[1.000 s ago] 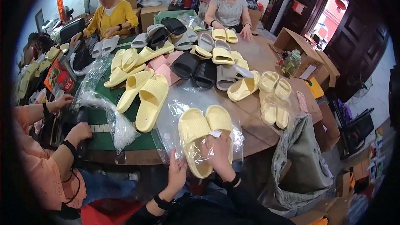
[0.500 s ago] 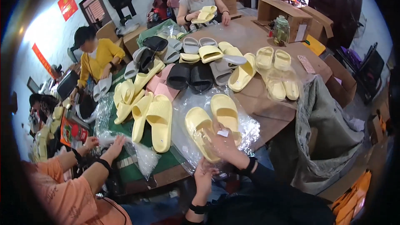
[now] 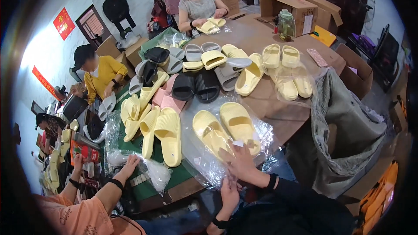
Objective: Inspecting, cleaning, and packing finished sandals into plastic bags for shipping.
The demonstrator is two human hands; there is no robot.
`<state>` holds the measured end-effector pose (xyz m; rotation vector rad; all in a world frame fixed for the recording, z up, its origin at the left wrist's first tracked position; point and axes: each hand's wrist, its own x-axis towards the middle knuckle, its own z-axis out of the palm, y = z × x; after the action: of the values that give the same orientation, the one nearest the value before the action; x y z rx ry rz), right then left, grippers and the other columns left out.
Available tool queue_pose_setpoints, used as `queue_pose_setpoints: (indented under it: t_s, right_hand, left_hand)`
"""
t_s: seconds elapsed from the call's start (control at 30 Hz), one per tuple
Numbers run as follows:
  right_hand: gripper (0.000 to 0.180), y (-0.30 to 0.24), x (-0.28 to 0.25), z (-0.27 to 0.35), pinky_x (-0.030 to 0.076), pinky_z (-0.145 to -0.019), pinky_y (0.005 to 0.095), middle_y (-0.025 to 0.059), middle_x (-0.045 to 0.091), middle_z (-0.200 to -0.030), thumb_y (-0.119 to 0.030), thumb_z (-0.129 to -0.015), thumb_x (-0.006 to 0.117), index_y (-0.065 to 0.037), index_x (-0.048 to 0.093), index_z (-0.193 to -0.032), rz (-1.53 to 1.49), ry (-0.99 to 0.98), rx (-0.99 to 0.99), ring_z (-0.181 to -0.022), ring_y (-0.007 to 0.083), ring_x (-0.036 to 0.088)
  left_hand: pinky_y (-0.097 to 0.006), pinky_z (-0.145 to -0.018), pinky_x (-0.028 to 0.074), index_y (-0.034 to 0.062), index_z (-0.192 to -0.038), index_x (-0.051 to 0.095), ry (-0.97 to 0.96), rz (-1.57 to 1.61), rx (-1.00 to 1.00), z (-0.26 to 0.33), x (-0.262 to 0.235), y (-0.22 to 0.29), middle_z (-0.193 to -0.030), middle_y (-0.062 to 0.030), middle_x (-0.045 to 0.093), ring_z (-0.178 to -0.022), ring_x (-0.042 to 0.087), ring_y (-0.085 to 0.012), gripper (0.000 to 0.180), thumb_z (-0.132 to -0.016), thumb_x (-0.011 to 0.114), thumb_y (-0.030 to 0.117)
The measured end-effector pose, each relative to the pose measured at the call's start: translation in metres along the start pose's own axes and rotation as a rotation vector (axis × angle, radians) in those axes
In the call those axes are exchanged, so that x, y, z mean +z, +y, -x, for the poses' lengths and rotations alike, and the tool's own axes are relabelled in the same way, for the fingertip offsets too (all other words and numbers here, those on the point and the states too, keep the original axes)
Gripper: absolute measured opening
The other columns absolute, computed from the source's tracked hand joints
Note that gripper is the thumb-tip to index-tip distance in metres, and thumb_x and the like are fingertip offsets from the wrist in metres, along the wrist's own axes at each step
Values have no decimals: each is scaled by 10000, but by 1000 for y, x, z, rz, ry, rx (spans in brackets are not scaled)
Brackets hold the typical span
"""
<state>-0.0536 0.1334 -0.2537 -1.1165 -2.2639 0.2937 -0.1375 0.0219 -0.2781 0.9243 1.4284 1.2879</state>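
Since prev. frame: R hand (image 3: 244,165) slid back along the yellow slipper pair (image 3: 208,124), off the mid-soles toward the heels. Far co-worker (image 3: 198,6), top ctr of frame, now has both hands at another yellow pair (image 3: 209,28), set lower than before.

Main pair: just below ctr of frame, w/ clear bag (image 3: 198,161) around/under it; can't tell from where I stand how far in. Long axis runs upper L to lower R, toes away from wearer, heels twd the hands. Pair lies up & slightly L of R hand, which is nearer. R fingers apart, spread over heel end of the L slipper, tips by a small white label (image 3: 238,143); not clamped on either sole. L hand (image 3: 229,196) below it at the bag's btm edge, fingers curled; can't tell if film is pinched.

Around: loose yellow pair (image 3: 168,130) L of bag; black slippers (image 3: 207,86) & pink slippers (image 3: 172,102) above, crowding toe side. Bagged yellow pair (image 3: 296,88) upper R, well apart. Grey sack (image 3: 331,100) off R table edge. Neighbor's hand (image 3: 126,169), lower L, near film bundle (image 3: 159,174). Nothing seen btwn hands & heels except film.
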Motion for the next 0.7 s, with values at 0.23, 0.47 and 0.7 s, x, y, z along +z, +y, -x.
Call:
queue_pose_setpoints:
  t_s: [0.23, 0.47, 0.7]
  right_hand:
    - [572, 10, -19, 10, 250, -1017, 593, 234, 414, -1347, -233, -754, 648, -143, 506, -1301, -94, -180, 128, -1230, 419, 383]
    - [502, 53, -11, 50, 347, -982, 480, 312, 310, -1389, -176, -792, 587, -107, 508, -1282, -188, 221, 339, -1168, 452, 407]
    - [485, 48, -26, 39, 377, -960, 473, 262, 419, -1332, -233, -792, 651, 6, 524, -1194, -128, 105, 404, -1152, 419, 460]
  left_hand:
    - [-190, -554, 417, 27, -1383, 348, 132, 300, -84, -6, -12, -1, -850, -40, 576, -627, 499, -68, 423, -972, 439, 55]
    - [-203, -528, 403, 29, -1243, 454, 115, 331, -152, -9, -13, -7, -813, -50, 582, -575, 489, -84, 291, -982, 464, 157]
    - [-235, -539, 402, 3, -837, 543, -158, 48, -279, 1, -20, 3, -754, -54, 578, -594, 504, -103, 297, -999, 426, 223]
